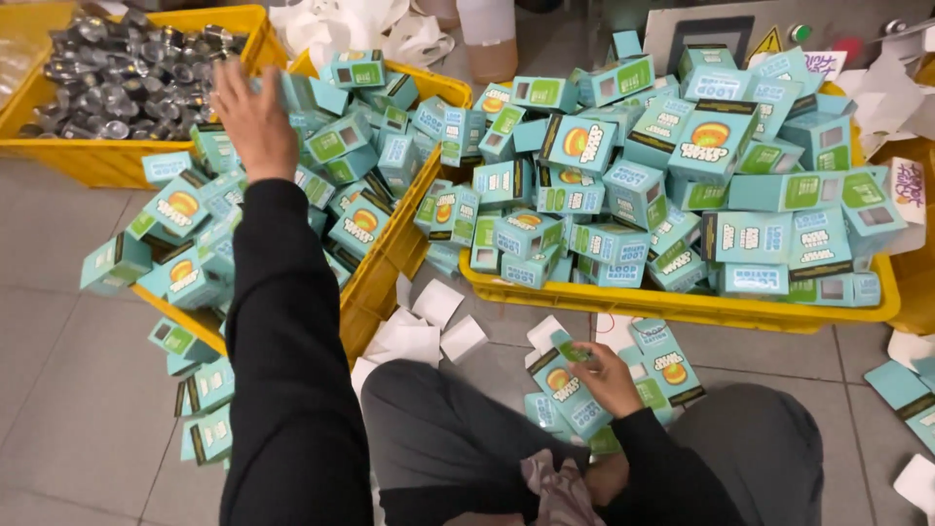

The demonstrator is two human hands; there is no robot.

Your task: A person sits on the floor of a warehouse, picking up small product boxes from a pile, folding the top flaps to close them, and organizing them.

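The right hand [606, 378] closes its fingers around a small teal carton [563, 382] low over the floor, just before the front edge of the yellow crate [682, 307]. The left hand [255, 119] reaches, fingers spread and empty, toward the far crate of metal lids [127, 68]. The carton looks light, thin-walled and crushable, so it is best held by its stiff edges.

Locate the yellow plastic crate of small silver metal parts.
The yellow plastic crate of silver metal parts sits top left in the head view, just beyond the raised left hand.

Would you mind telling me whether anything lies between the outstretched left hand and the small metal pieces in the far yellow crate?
Nothing visible does. The left hand hangs open above teal boxes, just right of the metal pieces in the yellow crate; only open air separates them.
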